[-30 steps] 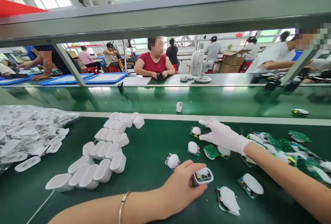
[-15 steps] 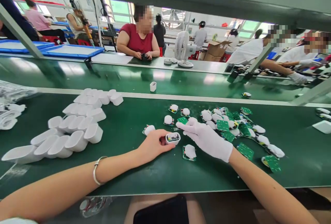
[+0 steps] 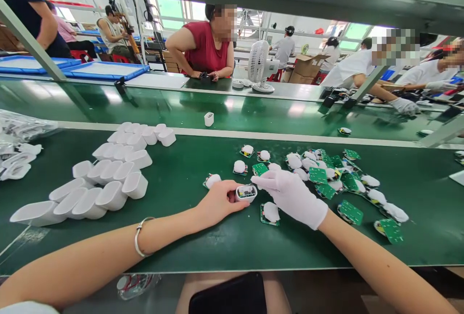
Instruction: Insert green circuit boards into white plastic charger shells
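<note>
My bare left hand (image 3: 217, 203) grips a small white oval charger housing (image 3: 246, 193) between thumb and fingers, its open end tilted up. A circuit board with dark and yellow parts shows inside. Close by on the right, my white-gloved right hand (image 3: 290, 193) has its fingers stretched out beside the rim; whether they touch it I cannot tell. A circuit board with a white pad (image 3: 270, 212) lies below the glove. Several similar ones surround the hands, including a board (image 3: 213, 180) partly hidden behind my left hand.
Rows of empty white housings (image 3: 110, 195) stand at left, beside a clear plastic bag (image 3: 21, 125). Green circuit boards (image 3: 318, 175) are heaped at right. A filled housing (image 3: 209, 119) sits on the far green belt (image 3: 163, 104). Co-workers sit beyond, near a fan (image 3: 258, 65).
My right hand has come slightly nearer the held housing's rim. On the far belt the white housing has shifted left. The co-worker in red has leaned over, and the view has turned a little.
</note>
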The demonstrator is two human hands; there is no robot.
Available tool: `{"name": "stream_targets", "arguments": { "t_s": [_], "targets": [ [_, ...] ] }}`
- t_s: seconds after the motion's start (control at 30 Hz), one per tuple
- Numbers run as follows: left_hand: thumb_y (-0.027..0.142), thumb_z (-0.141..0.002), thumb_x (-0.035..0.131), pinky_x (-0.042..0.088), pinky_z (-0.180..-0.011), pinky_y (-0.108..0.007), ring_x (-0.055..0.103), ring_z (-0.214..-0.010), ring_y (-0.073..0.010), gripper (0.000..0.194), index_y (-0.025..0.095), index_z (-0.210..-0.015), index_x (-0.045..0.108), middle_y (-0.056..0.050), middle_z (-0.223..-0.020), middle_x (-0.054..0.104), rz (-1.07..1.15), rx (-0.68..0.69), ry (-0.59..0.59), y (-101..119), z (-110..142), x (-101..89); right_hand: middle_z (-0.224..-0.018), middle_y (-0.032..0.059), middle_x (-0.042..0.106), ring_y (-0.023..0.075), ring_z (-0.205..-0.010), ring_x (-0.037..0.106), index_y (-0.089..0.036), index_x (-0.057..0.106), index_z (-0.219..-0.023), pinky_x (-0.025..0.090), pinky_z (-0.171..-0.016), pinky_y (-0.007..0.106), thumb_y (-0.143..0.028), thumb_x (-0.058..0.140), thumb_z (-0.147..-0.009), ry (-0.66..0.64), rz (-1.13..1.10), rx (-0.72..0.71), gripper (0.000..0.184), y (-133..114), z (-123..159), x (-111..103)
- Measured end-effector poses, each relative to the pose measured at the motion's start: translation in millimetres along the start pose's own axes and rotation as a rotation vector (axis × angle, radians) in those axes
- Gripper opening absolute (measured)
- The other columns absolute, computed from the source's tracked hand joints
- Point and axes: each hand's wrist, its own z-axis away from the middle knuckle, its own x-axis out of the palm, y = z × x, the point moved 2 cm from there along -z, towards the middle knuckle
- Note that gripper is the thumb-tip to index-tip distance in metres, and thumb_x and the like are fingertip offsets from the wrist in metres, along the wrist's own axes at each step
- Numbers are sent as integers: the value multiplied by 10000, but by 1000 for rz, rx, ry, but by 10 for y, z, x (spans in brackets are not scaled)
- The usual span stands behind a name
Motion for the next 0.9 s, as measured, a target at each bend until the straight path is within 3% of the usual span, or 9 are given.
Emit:
{"name": "stream_targets", "arguments": {
  "t_s": [0.1, 0.23, 0.37, 0.47, 0.7, 0.9],
  "targets": [
    [329, -737, 669, 337, -551, -228, 419, -612, -110, 221, 160, -878, 698, -4, -750, 567, 2, -13, -4, 8, -2, -4, -971, 45, 680, 139, -663, 534, -273, 640, -1156, 295, -502, 245, 5, 469, -769, -80, 101, -40, 506, -27, 15, -27],
    [331, -742, 662, 327, -551, -230, 411, -609, -110, 226, 162, -887, 701, -2, -738, 552, -12, -18, -13, 25, 0, -8, -1007, 53, 658, 145, -705, 571, -268, 604, -1213, 379, -543, 243, -21, 448, -805, -175, 19, -46, 501, 17, 26, -99],
    [346, -744, 661, 324, -551, -232, 405, -603, -109, 233, 157, -876, 693, 4, -715, 519, -15, -14, -12, 16, 1, -5, -938, 35, 661, 144, -746, 591, -277, 658, -1143, 446, -641, 249, -181, 459, -909, -65, -211, 53, 322, 175, 33, -169],
    [361, -744, 666, 322, -549, -235, 400, -599, -106, 241, 164, -880, 691, 5, -722, 515, -14, -9, -7, -6, 0, -1, -916, 22, 677, 138, -753, 584, -280, 680, -1108, 435, -654, 242, -174, 453, -918, 57, -276, 58, 314, 221, 23, -149],
    [343, -740, 682, 322, -561, -237, 397, -604, -100, 197, 162, -818, 680, 17, -707, 501, -22, -16, 5, -27, 6, 6, -830, 6, 679, 131, -644, 485, -284, 700, -1049, 285, -527, 237, 9, 455, -767, 116, -3, -62, 475, 64, -27, -21],
    [351, -738, 689, 323, -562, -237, 403, -611, -102, 206, 179, -851, 693, 17, -722, 515, -2, -22, -5, -21, -8, 3, -803, 4, 680, 111, -652, 498, -263, 704, -994, 297, -536, 221, 30, 463, -745, 116, 4, -68, 454, 79, 4, -1]
  ]
}}
